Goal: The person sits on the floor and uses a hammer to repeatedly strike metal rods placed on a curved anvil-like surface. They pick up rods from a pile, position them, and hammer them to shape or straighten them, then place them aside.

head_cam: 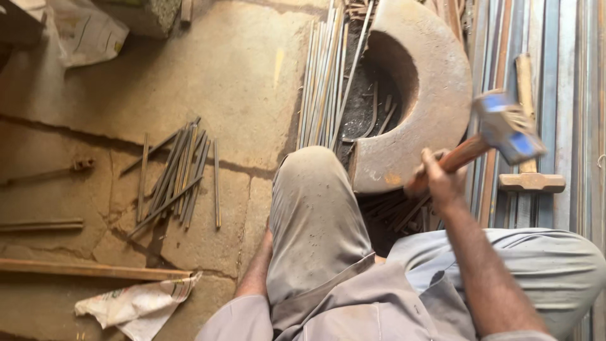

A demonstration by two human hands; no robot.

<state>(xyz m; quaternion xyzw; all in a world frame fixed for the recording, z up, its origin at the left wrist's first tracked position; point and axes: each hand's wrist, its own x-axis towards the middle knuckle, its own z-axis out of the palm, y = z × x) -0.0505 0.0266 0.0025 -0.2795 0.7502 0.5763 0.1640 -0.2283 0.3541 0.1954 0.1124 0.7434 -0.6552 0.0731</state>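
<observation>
Cracked concrete floor (208, 76), thin steel rods everywhere. Right hand (435, 180) has a closed grip on the wooden-handled hammer with the blue-marked steel head (508, 129), raised beside the heavy curved rusty iron block (429, 82). The raised knee (315, 208) hides the left hand, so can't tell its grip.

You are working in warm, even daylight that leaves the stone floor (208, 76) bright with soft, faint shadows. Your hammer head (508, 129) is smeared by motion blur. The metal rods (173, 173) stay fairly sharp; no glare.
</observation>
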